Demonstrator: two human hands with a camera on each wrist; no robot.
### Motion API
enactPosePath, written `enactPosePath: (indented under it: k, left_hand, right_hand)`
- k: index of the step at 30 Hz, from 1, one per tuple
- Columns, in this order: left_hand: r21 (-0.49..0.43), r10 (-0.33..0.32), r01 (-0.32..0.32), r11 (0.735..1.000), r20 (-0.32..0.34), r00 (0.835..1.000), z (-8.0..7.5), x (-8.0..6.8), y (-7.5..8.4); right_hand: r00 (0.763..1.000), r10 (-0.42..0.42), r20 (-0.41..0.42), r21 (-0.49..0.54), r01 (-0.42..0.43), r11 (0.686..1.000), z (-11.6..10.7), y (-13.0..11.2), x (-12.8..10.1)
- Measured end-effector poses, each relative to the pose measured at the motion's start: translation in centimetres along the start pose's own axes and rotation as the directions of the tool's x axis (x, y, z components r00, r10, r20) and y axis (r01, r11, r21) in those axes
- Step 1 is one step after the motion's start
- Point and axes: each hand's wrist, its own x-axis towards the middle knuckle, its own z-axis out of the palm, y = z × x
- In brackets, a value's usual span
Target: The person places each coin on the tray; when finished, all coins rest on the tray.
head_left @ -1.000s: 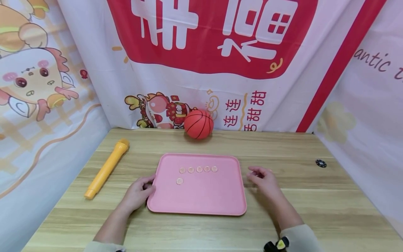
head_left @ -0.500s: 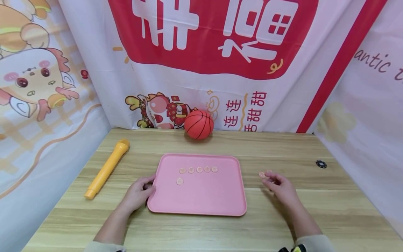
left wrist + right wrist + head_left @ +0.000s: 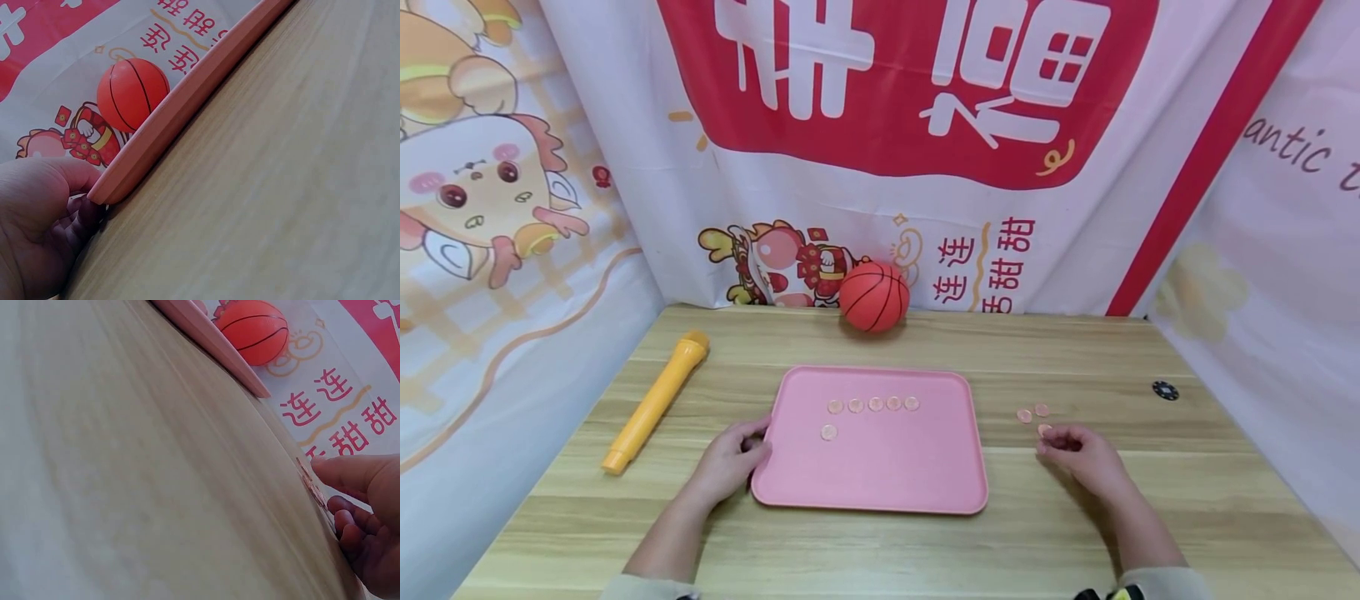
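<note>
A pink tray [image 3: 895, 477] with a low rim and rounded corners; open wood separates its right edge from 3 small copper-coloured discs [image 3: 1025, 416]; the right hand [image 3: 1086, 458] bends over the nearest disc, but whether it pinches it I cannot tell; the left hand [image 3: 730, 461] pinches the tray's left rim; wood-grain table [image 3: 880, 554], printed cloth [image 3: 1075, 250] on 3 sides; an orange ball [image 3: 874, 297] sits behind; inside the tray, 6 pale copper discs [image 3: 876, 404], 5 in a row, 1 nearer.
</note>
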Motion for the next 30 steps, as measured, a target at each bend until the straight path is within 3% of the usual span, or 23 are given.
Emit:
enactPosePath:
  k: [15, 30]
  left_hand:
    - [-0.003, 0.012, -0.012, 1.000, -0.006, 1.000, 0.01, 0.05, -0.13]
    - [-0.009, 0.022, -0.022, 1.000, -0.007, 1.000, 0.03, 0.10, -0.26]
  right_hand:
    - [1.000, -0.002, 0.017, -0.173, 0.005, 0.985, -0.25, -0.02, 0.22]
    - [0.998, 0.041, 0.056, -0.188, -0.029, 0.982, -0.47, -0.54, 0.49]
